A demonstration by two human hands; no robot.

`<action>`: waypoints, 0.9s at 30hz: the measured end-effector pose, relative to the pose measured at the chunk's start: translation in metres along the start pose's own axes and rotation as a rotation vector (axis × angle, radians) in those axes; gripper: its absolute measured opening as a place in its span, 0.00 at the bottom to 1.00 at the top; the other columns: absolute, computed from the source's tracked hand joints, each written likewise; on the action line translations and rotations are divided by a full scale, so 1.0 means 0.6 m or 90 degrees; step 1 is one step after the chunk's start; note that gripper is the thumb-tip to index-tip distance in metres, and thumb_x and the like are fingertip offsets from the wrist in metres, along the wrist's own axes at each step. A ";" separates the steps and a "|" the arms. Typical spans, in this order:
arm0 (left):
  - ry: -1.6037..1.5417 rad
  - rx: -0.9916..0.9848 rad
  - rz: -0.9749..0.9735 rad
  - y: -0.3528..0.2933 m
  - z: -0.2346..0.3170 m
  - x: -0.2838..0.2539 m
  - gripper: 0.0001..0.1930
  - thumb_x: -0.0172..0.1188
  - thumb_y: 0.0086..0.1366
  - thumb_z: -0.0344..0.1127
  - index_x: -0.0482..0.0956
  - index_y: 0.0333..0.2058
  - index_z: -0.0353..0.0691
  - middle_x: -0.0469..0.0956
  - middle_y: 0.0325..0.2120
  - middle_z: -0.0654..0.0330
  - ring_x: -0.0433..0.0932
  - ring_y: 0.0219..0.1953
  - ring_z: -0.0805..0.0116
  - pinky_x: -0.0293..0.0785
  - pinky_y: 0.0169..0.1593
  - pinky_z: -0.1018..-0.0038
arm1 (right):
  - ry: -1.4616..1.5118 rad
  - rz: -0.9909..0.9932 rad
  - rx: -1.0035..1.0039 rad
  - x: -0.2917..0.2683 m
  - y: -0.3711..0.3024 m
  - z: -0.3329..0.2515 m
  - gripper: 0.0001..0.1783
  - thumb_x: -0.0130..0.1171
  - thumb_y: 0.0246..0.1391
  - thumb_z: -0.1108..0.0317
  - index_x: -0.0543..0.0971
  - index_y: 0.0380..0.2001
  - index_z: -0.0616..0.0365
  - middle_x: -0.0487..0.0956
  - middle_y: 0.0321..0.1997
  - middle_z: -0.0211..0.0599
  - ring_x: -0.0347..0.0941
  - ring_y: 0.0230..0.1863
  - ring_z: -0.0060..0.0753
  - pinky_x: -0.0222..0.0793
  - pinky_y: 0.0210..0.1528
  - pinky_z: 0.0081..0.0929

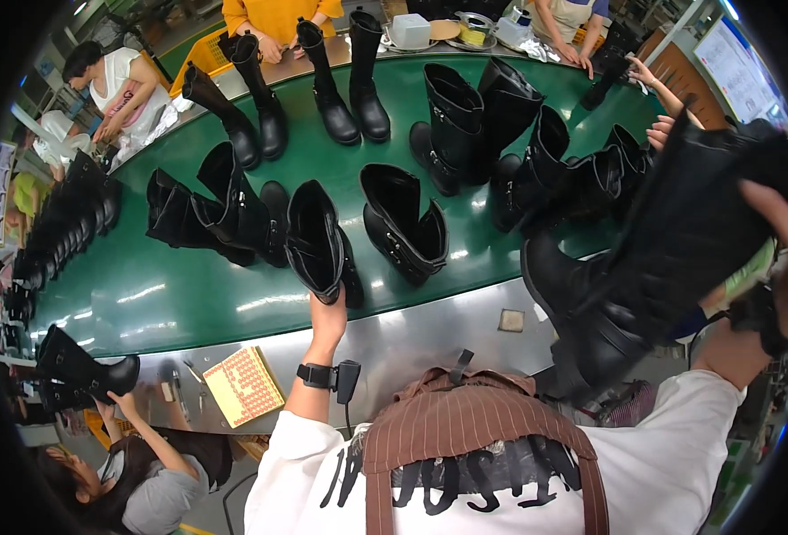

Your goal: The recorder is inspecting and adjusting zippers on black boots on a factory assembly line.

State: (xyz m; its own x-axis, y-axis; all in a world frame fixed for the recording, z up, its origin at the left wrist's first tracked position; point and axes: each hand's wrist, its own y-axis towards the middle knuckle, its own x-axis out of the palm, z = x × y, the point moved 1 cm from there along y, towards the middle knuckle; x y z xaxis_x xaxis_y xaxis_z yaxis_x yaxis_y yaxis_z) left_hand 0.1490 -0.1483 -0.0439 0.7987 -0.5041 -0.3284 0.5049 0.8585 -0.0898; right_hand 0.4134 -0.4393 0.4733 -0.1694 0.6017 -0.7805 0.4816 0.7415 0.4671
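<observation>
My left hand (327, 312) is at the near edge of the green table, closed on a black boot (312, 227) whose open top faces me. Its fingers are mostly hidden behind the boot. Raised at the right, close to the camera, my right hand (773, 212) grips the shaft of tall black boots (679, 236). They seem to be a pair, tilted with the feet toward lower left. A black buckled boot (403, 223) stands just right of the one at my left hand. To the left, another pair of boots (225, 209) leans together.
More boots stand on the green table (260, 321), at the far side and right. A yellow sheet of round red stickers (242, 385) and a small beige block (512, 320) lie on the metal ledge. Co-workers surround the table; one at lower left lifts boots (82, 370).
</observation>
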 end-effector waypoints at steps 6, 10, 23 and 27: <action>-0.042 -0.008 0.036 0.000 0.001 0.004 0.15 0.57 0.68 0.34 0.75 0.48 0.29 0.79 0.43 0.48 0.77 0.43 0.59 0.70 0.50 0.68 | -0.145 -0.061 -0.167 0.210 0.014 0.110 0.15 0.72 0.36 0.71 0.81 0.30 0.63 0.76 0.27 0.42 0.76 0.31 0.44 0.69 0.35 0.33; -0.035 -0.054 0.003 -0.004 -0.004 0.002 0.17 0.57 0.68 0.34 0.74 0.51 0.29 0.79 0.47 0.47 0.77 0.48 0.58 0.69 0.54 0.68 | -0.161 0.017 -0.204 0.348 -0.014 0.164 0.11 0.73 0.37 0.67 0.83 0.28 0.52 0.76 0.26 0.31 0.74 0.29 0.42 0.66 0.33 0.35; -0.238 -0.063 0.056 -0.016 0.028 0.058 0.12 0.58 0.69 0.36 0.75 0.40 0.31 0.77 0.33 0.61 0.74 0.35 0.67 0.71 0.44 0.67 | -0.055 0.014 -0.079 0.501 -0.108 0.218 0.16 0.68 0.46 0.72 0.81 0.42 0.53 0.78 0.38 0.30 0.76 0.35 0.36 0.69 0.36 0.32; -0.115 0.005 0.044 -0.003 0.034 0.059 0.14 0.58 0.69 0.37 0.77 0.46 0.30 0.81 0.38 0.57 0.76 0.41 0.66 0.71 0.50 0.69 | 0.065 0.077 0.020 0.478 -0.137 0.207 0.17 0.69 0.46 0.74 0.81 0.41 0.53 0.78 0.37 0.32 0.76 0.33 0.39 0.70 0.35 0.33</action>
State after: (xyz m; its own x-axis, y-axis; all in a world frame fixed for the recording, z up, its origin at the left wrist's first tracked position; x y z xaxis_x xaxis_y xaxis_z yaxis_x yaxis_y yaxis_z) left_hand 0.1829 -0.1693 -0.0361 0.8774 -0.4527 -0.1590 0.4483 0.8916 -0.0647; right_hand 0.4317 -0.3645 0.1594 -0.1939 0.7145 -0.6723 0.5300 0.6529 0.5411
